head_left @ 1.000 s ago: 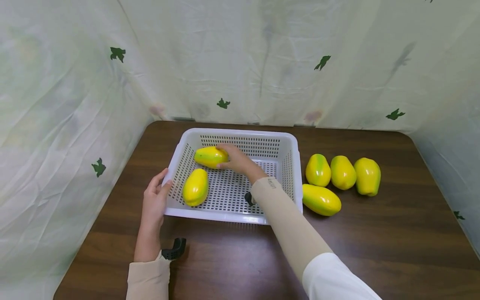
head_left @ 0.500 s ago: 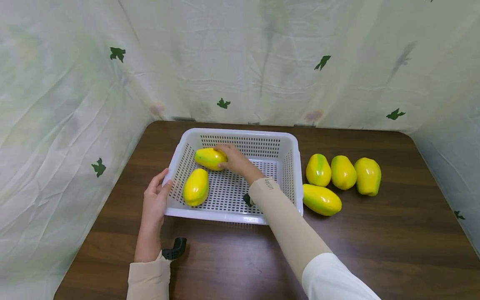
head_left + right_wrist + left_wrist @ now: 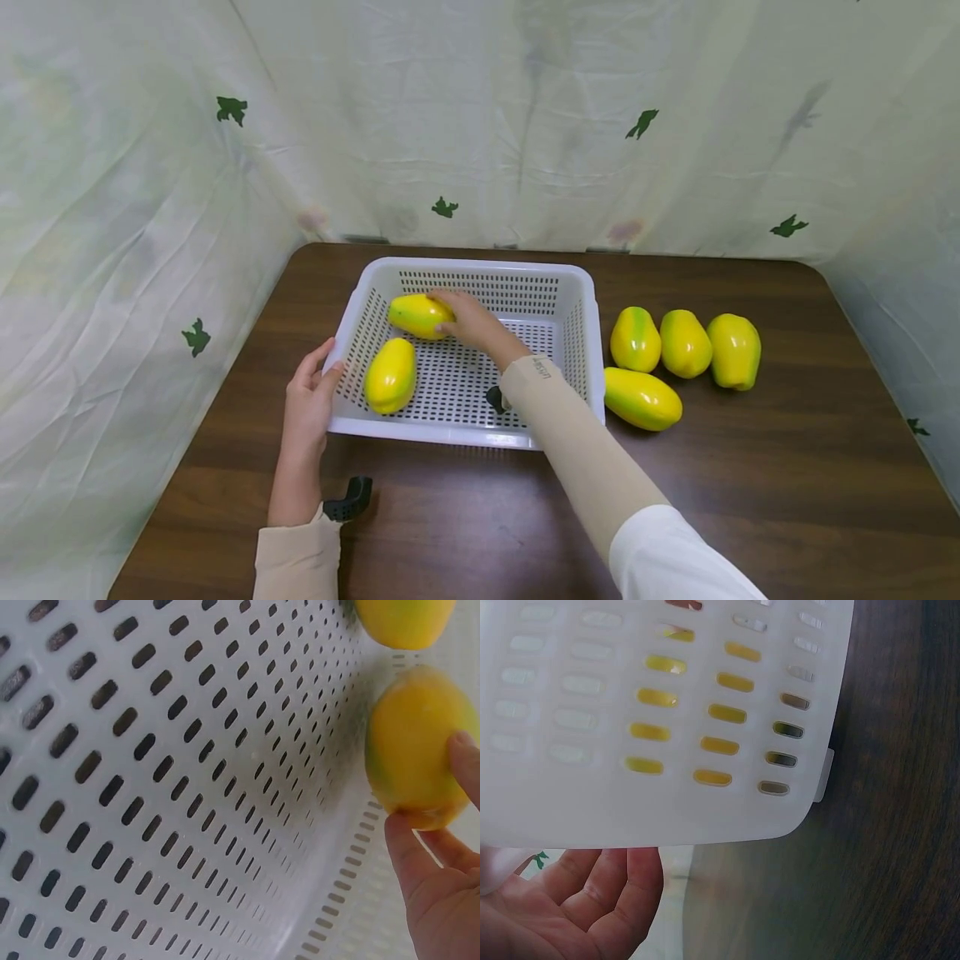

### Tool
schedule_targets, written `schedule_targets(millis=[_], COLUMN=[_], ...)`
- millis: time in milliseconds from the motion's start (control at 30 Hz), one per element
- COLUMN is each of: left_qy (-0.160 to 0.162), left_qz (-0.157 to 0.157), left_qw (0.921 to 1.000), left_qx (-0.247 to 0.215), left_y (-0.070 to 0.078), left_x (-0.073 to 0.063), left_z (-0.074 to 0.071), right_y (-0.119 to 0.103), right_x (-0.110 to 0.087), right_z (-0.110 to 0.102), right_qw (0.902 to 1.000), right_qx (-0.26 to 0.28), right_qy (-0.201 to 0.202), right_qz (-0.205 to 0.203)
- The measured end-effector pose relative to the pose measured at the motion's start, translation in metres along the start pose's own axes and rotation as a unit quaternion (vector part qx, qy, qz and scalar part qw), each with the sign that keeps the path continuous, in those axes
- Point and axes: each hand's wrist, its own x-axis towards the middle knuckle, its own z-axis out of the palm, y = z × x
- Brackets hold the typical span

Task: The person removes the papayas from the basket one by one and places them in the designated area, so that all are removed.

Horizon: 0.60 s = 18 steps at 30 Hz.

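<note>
A white perforated plastic basket (image 3: 480, 435) sits on the table with two yellow-green papayas inside. My right hand (image 3: 474, 323) reaches in and grips the farther papaya (image 3: 414, 316) at its right end. Seen from the right wrist, thumb and fingers are around that papaya (image 3: 416, 746), low in the basket near its wall. The other papaya (image 3: 391, 375) lies closer to me by the left wall; part of it (image 3: 405, 619) shows at the top of the right wrist view. My left hand (image 3: 309, 400) holds the basket's left rim, thumb on top; its fingers (image 3: 641, 892) show below the rim in the left wrist view.
Right of the basket lie several more papayas: three in a row (image 3: 686, 343) and one (image 3: 642, 399) against the basket's right side. The dark wooden table (image 3: 810, 467) ends at a pale curtain (image 3: 480, 125) with green leaf shapes behind and on both sides.
</note>
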Motion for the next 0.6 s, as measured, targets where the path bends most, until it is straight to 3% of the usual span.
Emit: schedule_targets(millis=[333, 600], left_qy=[-0.003, 0.004], left_qz=[-0.004, -0.005], left_qw=[1.0000, 1.0000], left_qx=[-0.004, 0.000], left_y=[-0.002, -0.002], left_x=[0.000, 0.000], left_z=[-0.001, 0.000], right_y=[-0.001, -0.004], right_x=[-0.005, -0.012], right_z=[-0.007, -0.017], right_qw=[0.9979, 0.9911], right_qx=[0.024, 0.088], right_qy=[0.030, 0.050], right_qz=[-0.053, -0.087])
